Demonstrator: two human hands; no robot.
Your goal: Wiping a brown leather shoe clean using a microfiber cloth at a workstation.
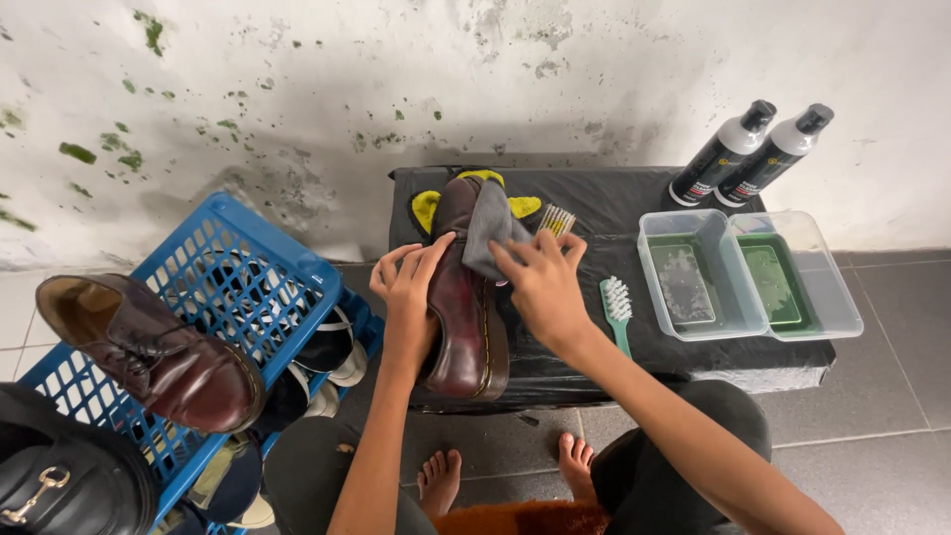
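The boot [466, 307] is glossy dark-red leather with a thick sole, lying on the low table [614, 203] wrapped in crinkled black plastic; your left hand [408, 287] steadies its side, fingers half spread and touching the leather; your right hand [543, 282] pinches a soft grey cloth [487, 230] against the upper; a green brush [616, 305] with white bristles lies just beside that hand; two clear trays [748, 275] sit further right; a matching boot [149, 352] rests on the blue lattice crate [248, 277].
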